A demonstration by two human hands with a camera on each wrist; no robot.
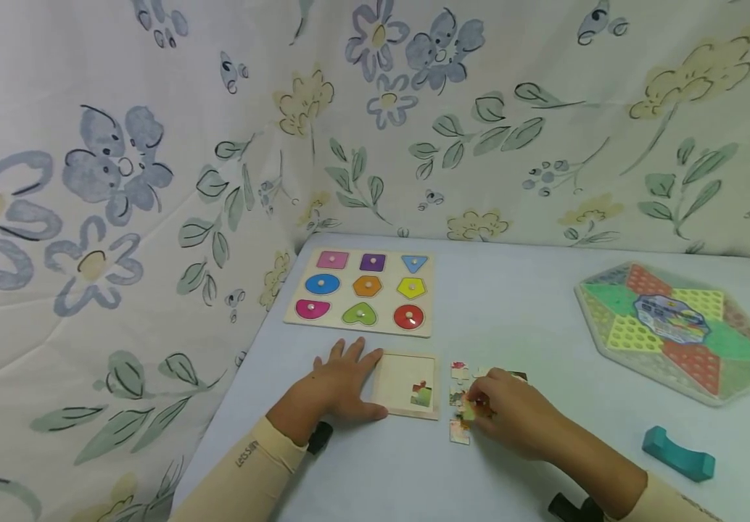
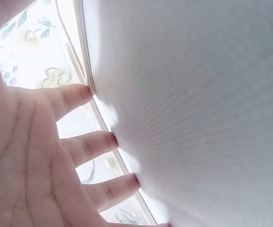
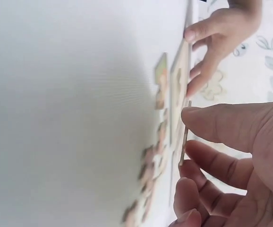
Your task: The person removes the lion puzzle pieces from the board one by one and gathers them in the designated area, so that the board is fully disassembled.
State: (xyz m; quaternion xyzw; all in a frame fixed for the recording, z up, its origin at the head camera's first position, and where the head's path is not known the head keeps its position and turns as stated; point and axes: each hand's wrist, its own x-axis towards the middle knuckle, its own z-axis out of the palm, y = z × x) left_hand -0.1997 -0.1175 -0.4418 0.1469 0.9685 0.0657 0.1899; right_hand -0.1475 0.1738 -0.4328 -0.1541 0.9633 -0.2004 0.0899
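Observation:
A shallow wooden puzzle tray (image 1: pixel 388 377) lies on the table, with a printed jigsaw piece (image 1: pixel 421 394) in its lower right part. My left hand (image 1: pixel 345 384) is spread at the tray's left side, thumb and forefinger touching its edge. To the right of the tray, my right hand (image 1: pixel 518 413) is over several loose jigsaw pieces (image 1: pixel 459 433). In the right wrist view, its thumb and fingers pinch a thin jigsaw piece (image 3: pixel 185 135), seen edge-on above the table. The picture on that piece cannot be made out, and the hand hides some loose pieces.
Behind the tray lies a wooden shape board (image 1: pixel 388 302) with coloured knobbed shapes. At the right are a hexagonal game board (image 1: pixel 623 341) in clear wrapping and a teal curved block (image 1: pixel 678 454). Floral cloth (image 1: pixel 518 65) hangs behind and to the left of the table.

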